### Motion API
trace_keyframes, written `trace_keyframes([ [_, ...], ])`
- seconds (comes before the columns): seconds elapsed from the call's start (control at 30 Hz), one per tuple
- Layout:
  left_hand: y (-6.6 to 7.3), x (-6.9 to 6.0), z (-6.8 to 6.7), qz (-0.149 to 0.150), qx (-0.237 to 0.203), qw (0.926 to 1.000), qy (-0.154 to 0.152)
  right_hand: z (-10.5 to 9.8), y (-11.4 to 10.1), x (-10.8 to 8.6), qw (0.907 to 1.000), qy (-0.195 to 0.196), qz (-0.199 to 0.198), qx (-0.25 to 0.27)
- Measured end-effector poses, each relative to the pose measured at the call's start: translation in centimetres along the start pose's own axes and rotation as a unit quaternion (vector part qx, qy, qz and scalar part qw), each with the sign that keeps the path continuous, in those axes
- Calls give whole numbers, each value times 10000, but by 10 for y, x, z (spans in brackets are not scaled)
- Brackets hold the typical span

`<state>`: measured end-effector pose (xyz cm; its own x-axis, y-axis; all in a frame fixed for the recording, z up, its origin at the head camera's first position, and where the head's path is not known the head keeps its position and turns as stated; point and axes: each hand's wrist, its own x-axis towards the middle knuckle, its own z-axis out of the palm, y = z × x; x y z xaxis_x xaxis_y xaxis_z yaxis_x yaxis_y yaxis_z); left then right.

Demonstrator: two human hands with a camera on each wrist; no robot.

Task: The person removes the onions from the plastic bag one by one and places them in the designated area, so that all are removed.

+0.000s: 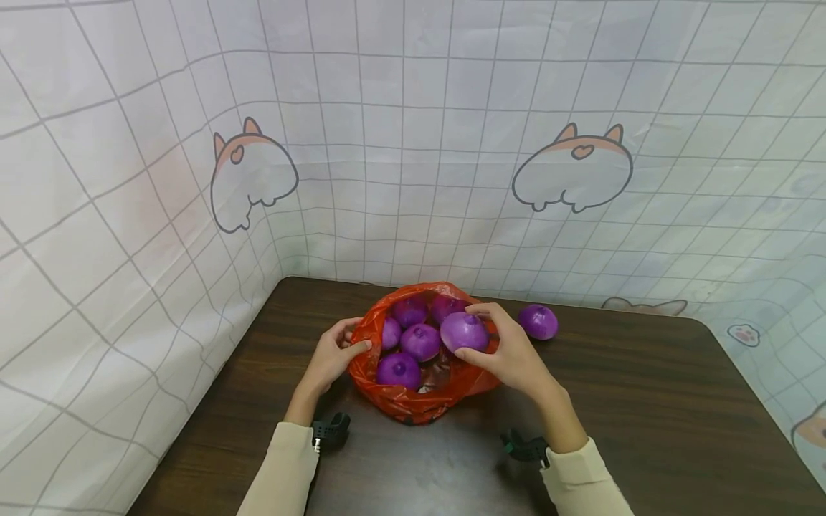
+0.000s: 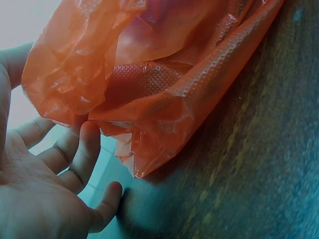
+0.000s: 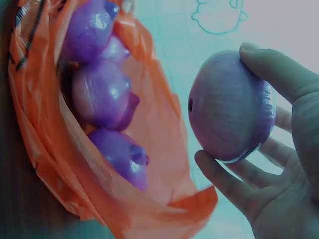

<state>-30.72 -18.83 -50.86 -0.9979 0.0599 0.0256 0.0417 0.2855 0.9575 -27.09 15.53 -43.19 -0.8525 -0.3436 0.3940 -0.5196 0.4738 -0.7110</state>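
A red plastic bag point(image 1: 419, 408) stands on the table with its mouth spread wide, and several purple onions point(image 1: 421, 342) lie inside. My left hand point(image 1: 329, 358) holds the bag's left rim, thumb on the near side of the plastic and fingers on the outside; the left wrist view shows the crumpled plastic point(image 2: 70, 64) at the fingers. Between thumb and fingers my right hand point(image 1: 519, 358) grips another purple onion point(image 1: 464, 332) above the bag's right side. In the right wrist view this onion point(image 3: 229, 107) is apart from those in the bag.
One more purple onion point(image 1: 538, 322) sits on the dark wooden table point(image 1: 632, 401), behind and right of the bag. A white gridded cloth point(image 1: 413, 179) with cartoon animals hangs behind the table and along its left side.
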Motion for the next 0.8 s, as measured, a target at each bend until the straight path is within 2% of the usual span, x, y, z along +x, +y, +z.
trace_keyframes([
  [0.4,-3,-2,1,202,-99,9997,107,-25,9,-3,9984,448,327,46],
  [0.67,-2,-2,1,193,-60,9997,128,-42,20,-8,9952,750,614,161],
  [0.8,-2,-2,1,170,-68,9997,132,-51,27,-10,9933,959,637,77],
])
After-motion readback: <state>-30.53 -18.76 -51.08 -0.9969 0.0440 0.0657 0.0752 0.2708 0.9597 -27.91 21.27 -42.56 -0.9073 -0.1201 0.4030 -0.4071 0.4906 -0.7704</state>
